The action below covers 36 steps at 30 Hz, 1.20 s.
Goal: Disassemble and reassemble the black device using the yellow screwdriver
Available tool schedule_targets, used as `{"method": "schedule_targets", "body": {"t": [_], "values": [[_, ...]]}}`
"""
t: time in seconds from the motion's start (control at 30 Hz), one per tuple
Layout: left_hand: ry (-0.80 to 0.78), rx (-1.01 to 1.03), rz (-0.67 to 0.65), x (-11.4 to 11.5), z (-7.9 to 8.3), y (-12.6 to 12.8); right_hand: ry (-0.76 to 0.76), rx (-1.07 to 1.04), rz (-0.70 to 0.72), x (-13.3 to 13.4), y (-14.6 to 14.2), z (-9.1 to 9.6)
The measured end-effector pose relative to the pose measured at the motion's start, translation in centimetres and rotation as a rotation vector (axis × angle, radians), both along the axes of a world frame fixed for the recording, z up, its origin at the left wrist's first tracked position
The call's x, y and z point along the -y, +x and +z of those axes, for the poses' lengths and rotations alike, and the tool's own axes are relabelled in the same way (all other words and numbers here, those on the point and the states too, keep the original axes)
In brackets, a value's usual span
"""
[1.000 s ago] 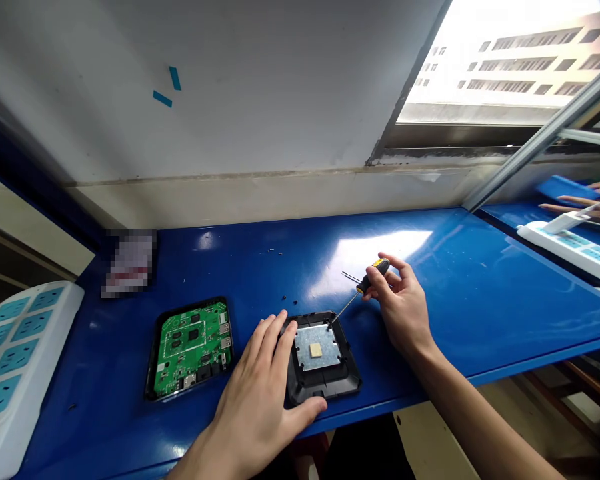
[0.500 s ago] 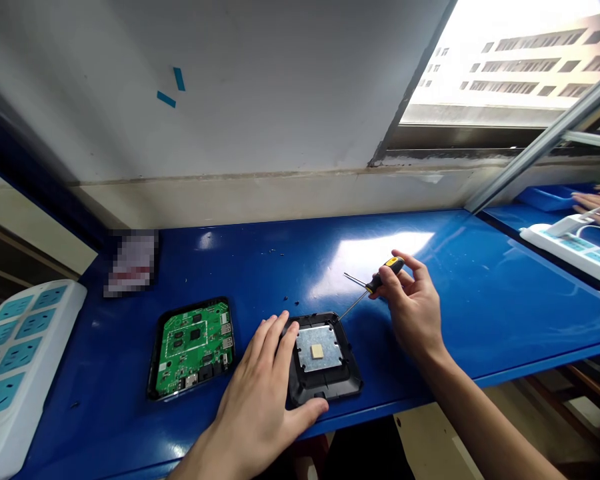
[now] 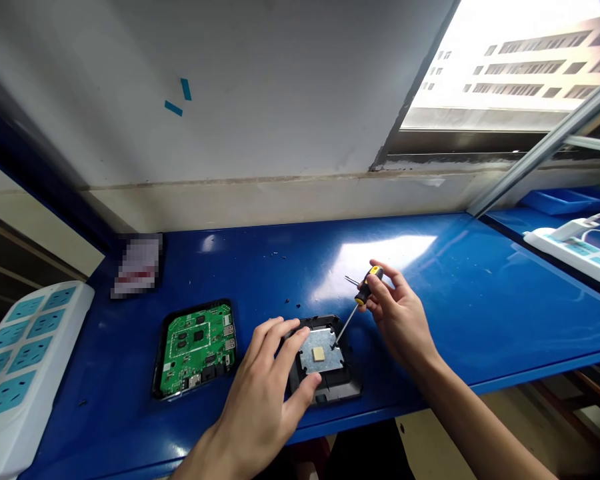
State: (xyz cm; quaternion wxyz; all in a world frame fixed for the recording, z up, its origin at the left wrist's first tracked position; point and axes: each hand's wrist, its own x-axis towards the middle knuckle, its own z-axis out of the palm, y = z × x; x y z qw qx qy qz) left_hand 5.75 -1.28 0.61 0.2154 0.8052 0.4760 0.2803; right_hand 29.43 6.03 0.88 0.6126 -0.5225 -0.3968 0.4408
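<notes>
My right hand (image 3: 397, 310) is closed on a yellow-and-black screwdriver (image 3: 367, 287). Its tip meets the upper right corner of a metal plate (image 3: 325, 363) fixed inside a black plastic cover (image 3: 347, 390). A second thin shaft juts out beside the handle. On the plate's middle sits a small cream square pad (image 3: 319, 354). My left hand (image 3: 265, 373) grips the cover's left side, fingertips at the top and thumb near the plate's lower edge, partly hiding it. Left of that hand lies a green circuit board (image 3: 197, 350) in a black casing (image 3: 158, 360).
A white power strip (image 3: 55, 373) stands at the left edge, another (image 3: 575, 248) at the far right. Small dark screws (image 3: 293, 303) lie behind the cover. A blurred packet (image 3: 137, 267) is at the back left. Blue trays (image 3: 560, 200) sit beyond the metal post.
The screwdriver tip has moved from the cover's upper edge down to the plate's corner, and its shaft stands steeper. My left thumb has shifted up onto the cover.
</notes>
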Motion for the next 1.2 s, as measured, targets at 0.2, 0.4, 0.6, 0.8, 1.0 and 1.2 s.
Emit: {"method": "schedule_targets", "body": {"t": [0.2,0.4,0.6,0.8,1.0,1.2], "values": [[0.186,0.175,-0.065,-1.1,1.2,2.1,-0.001,-0.080,0.054,0.0,-1.4,0.8],[0.125,0.249,0.017,-2.2,1.5,2.3,0.031,-0.123,-0.008,0.2,-1.1,1.0],[-0.080,0.484,0.156,-2.6,1.5,2.0,0.095,-0.085,-0.085,1.2,-0.8,1.0],[-0.230,0.586,0.215,-2.8,1.3,1.9,0.151,-0.113,-0.086,1.6,-0.9,0.9],[-0.236,0.550,0.234,-2.7,1.2,1.8,0.195,-0.100,-0.105,1.9,-1.0,0.6],[-0.170,0.554,0.314,-2.5,0.8,1.7,0.238,-0.104,-0.215,3.3,-1.8,0.3]]}}
